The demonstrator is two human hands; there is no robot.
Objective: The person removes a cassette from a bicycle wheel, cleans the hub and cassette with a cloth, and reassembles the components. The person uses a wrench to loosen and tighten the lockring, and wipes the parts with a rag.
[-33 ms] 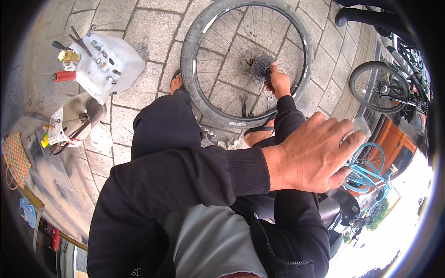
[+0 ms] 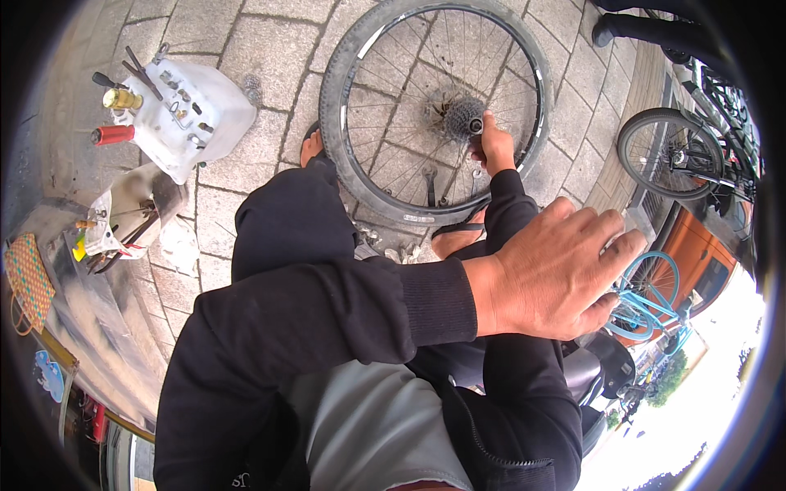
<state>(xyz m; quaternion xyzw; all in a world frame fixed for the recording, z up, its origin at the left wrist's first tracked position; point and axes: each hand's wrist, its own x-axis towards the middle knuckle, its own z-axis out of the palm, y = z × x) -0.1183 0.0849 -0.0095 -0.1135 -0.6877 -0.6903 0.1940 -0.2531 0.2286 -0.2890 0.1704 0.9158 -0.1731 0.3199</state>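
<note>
A bicycle wheel (image 2: 330, 123) with a dark tyre and thin spokes lies on the paving in front of me. Its cassette (image 2: 461, 119) of stacked cogs sits at the hub. My right hand (image 2: 495, 147) pinches a small round metal part (image 2: 476, 126) with a dark centre, at the right side of the cassette; some of its fingers are hidden. My left arm crosses over the right one. Palm down, my left hand (image 2: 557, 270) hangs over the right arm, its fingers apart and loosely bent, with nothing seen in it.
Wrenches (image 2: 431, 186) lie within the wheel's rim. Left stand a white container (image 2: 221, 123) bearing tools and a cut-open white container (image 2: 123, 204) with more tools. My sandalled foot (image 2: 458, 239) is by the tyre. Parked bicycles (image 2: 671, 155) and another person's leg (image 2: 647, 31) are at right.
The small round part in my right hand has turned slightly and shows its bright ring more fully. My left hand and the wheel have stayed in place.
</note>
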